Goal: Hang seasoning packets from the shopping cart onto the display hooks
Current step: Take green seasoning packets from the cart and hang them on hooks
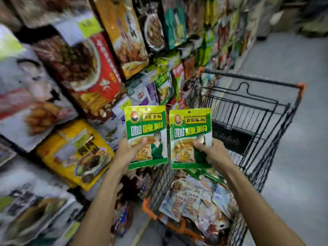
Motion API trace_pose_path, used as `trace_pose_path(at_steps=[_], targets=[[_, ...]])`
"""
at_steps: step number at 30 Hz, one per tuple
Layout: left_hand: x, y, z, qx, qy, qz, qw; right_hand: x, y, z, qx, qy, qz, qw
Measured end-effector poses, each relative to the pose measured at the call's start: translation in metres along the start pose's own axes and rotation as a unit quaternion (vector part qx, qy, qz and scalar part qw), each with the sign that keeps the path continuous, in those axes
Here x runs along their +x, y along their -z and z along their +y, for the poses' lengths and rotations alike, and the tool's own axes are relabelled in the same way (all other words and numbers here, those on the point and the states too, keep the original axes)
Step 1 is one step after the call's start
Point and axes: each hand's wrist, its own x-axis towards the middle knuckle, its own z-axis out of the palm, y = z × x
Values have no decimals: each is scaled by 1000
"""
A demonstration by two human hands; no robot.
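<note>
Left hand (130,150) pinches a glossy flat green packet (146,126), right hand (213,152) its twin (190,128); I note both upright, long axes vertical.

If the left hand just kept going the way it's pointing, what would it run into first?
Probably the white and purple packet hanging right above the left green packet that the left hand holds, which would touch it first. Depth is hard to judge.

each hand, left hand (130,150) and right hand (212,150), holds one green packet above cart (252,110)
</note>
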Motion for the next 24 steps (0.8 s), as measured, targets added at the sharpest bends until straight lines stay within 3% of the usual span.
trace_pose_path(at_steps=[6, 12, 21, 24], targets=[[-65, 110, 95, -13, -74, 133, 988, -49, -73, -115, 1, 158, -164, 974], [-151, 220, 164, 3, -119, 295, 948, -114, -163, -205, 15, 286, -291, 913], [-280, 347, 227, 66, -175, 465, 865, -229, -305, -276, 57, 359, -417, 833], [-310, 380, 235, 81, -177, 498, 845, -259, -345, -284, 71, 348, -462, 813]])
